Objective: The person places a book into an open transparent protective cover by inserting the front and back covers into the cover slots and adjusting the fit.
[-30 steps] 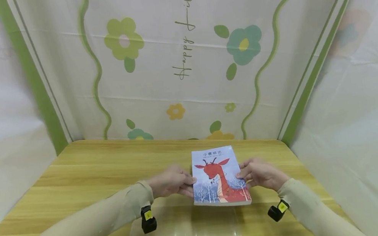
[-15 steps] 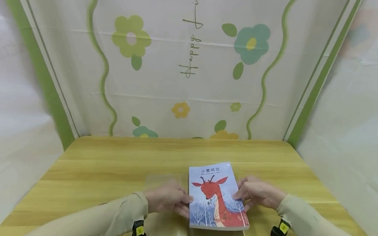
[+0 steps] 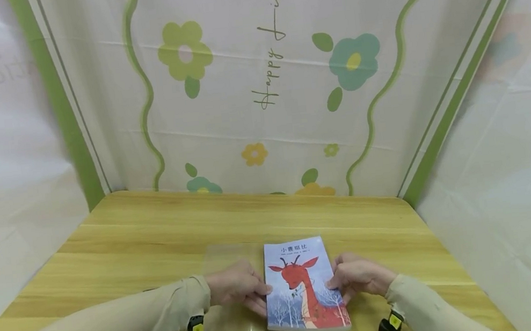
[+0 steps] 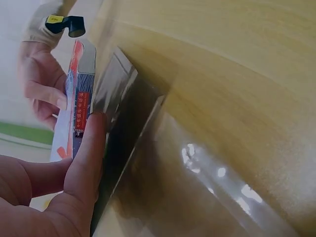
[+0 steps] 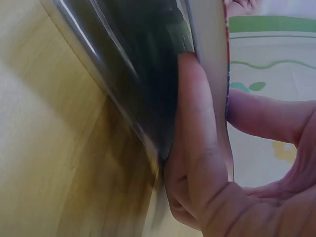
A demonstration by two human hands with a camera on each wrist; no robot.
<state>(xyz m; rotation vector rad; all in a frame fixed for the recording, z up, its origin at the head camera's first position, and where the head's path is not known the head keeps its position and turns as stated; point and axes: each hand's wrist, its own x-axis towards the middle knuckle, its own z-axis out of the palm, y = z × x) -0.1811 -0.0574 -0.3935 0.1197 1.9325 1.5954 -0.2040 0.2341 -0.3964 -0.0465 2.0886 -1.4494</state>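
Note:
A paperback book (image 3: 303,291) with a red deer on its pale blue cover faces up, tilted, low above the table. My left hand (image 3: 241,286) pinches its left edge, thumb on the cover and fingers beneath. On the opposite edge, my right hand (image 3: 362,275) grips likewise. In the left wrist view the book's spine (image 4: 81,111) shows between thumb and fingers; page edges (image 5: 211,44) appear in the right wrist view. Beneath the book lies a clear plastic sheet (image 4: 207,170), shiny and partly hidden by book and hands. Whether the book touches it, I cannot tell.
The wood-grain table (image 3: 154,220) extends behind and to both sides of the hands. White curtains with printed flowers (image 3: 239,103) enclose its back and sides. A small black camera is strapped on each wrist.
Both hands have brought the book down and nearer to me, over the plastic sheet. The head view has shifted slightly. Both hands keep their hold on the edges.

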